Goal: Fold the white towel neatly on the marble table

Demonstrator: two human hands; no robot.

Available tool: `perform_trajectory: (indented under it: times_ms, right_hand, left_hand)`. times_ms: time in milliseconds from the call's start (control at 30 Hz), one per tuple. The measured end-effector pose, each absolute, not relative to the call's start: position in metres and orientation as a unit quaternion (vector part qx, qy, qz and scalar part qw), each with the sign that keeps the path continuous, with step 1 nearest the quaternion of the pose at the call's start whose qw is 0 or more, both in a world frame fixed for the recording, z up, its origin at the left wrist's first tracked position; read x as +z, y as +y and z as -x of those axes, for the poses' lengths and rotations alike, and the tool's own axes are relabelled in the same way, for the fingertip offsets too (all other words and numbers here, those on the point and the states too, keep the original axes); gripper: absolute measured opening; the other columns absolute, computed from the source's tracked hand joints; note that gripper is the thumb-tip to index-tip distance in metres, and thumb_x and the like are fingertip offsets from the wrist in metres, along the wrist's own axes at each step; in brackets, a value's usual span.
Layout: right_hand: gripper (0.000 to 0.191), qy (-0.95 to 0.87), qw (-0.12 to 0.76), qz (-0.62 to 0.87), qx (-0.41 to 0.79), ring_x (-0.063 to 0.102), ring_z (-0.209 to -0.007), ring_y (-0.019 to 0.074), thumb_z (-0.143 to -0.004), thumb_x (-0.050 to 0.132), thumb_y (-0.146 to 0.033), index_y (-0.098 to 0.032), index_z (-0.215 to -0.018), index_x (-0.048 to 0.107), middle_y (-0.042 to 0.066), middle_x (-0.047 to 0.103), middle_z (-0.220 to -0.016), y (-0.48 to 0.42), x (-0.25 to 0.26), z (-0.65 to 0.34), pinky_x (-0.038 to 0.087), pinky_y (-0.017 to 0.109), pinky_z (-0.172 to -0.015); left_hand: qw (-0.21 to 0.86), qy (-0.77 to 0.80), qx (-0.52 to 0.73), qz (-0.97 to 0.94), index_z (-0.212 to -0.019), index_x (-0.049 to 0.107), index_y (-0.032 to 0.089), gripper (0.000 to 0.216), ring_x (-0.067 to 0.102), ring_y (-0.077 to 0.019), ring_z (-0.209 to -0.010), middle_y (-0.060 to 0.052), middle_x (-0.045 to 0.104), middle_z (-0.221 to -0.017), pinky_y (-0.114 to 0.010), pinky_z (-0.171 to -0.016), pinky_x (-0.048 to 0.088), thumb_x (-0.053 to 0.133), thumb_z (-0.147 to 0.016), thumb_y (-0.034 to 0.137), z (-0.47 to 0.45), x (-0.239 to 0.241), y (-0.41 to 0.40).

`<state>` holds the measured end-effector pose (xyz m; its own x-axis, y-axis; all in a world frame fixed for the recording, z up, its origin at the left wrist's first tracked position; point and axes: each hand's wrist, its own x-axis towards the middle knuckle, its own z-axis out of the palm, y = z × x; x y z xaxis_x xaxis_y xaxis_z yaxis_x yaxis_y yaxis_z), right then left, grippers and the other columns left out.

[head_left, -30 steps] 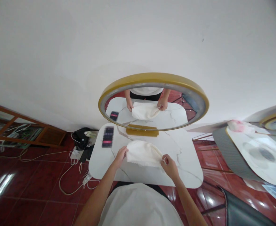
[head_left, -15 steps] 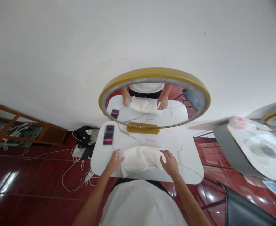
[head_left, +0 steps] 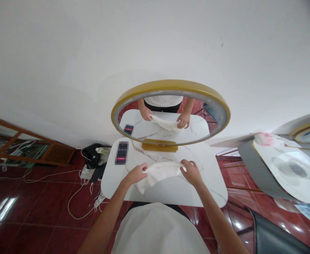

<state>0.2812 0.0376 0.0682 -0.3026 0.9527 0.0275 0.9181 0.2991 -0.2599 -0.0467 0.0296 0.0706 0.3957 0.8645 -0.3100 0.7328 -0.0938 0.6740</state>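
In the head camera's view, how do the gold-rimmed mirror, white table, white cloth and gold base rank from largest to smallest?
Largest: white table and gold-rimmed mirror, too alike to rank
Next: white cloth, bunched between the hands
Smallest: gold base

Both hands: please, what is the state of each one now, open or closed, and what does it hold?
Left hand: closed, holding the white cloth near its left end.
Right hand: closed, holding the same cloth at its right end.

Left hand [head_left: 137, 173], right hand [head_left: 193, 173] — apart, fingers [head_left: 187, 163] curled.
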Motion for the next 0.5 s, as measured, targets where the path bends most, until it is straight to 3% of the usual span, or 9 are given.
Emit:
perform_trajectory:
  times_ms: [133, 233, 367, 500]
  right_hand:
    - [0.016, -0.800, 0.178, 0.569, 0.060, 0.053, -0.098, 0.0194, -0.083, 0.048, -0.023, -0.021, -0.098, 0.052, 0.005, 0.062, -0.100, 0.029, 0.106, -0.296, 0.032, 0.036, -0.093]
    - [0.015, -0.796, 0.216, 0.564, 0.041, 0.052, -0.099, 0.0210, -0.081, 0.051, -0.022, -0.021, -0.095, 0.054, 0.006, 0.060, -0.102, 0.008, 0.108, -0.297, 0.033, 0.037, -0.092]
    - [0.021, -0.802, 0.167, 0.567, 0.081, 0.051, -0.101, 0.0225, -0.079, 0.051, -0.019, -0.021, -0.099, 0.056, 0.008, 0.059, -0.105, -0.034, 0.070, -0.295, 0.035, 0.038, -0.091]
    - [0.012, -0.815, 0.105, 0.541, 0.176, 0.053, -0.100, 0.0222, -0.078, 0.054, -0.026, -0.024, -0.089, 0.059, 0.005, 0.059, -0.105, -0.073, 0.023, -0.300, 0.038, 0.039, -0.089]
  left_hand:
    - [0.272, 0.535, 0.159, -0.784, -0.081, 0.046, 0.021, 0.012, 0.049, -0.0160, -0.081, 0.001, 0.052, -0.083, -0.028, -0.075, 0.037, 0.052, -0.071, 0.015, 0.052, 0.119, 0.033]
    - [0.212, 0.514, 0.154, -0.817, -0.083, 0.048, 0.021, 0.013, 0.049, -0.0201, -0.094, -0.003, 0.054, -0.095, -0.033, -0.083, 0.037, 0.055, -0.073, 0.015, 0.054, 0.125, 0.019]
    - [0.210, 0.486, 0.103, -0.842, -0.093, 0.052, 0.021, 0.017, 0.047, -0.0223, -0.107, -0.006, 0.054, -0.111, -0.039, -0.094, 0.034, 0.057, -0.076, 0.017, 0.055, 0.085, -0.027]
    - [0.284, 0.540, 0.083, -0.788, -0.083, 0.054, 0.021, 0.006, 0.054, -0.0182, -0.087, -0.003, 0.057, -0.088, -0.035, -0.082, 0.041, 0.048, -0.085, 0.024, 0.064, 0.037, -0.069]
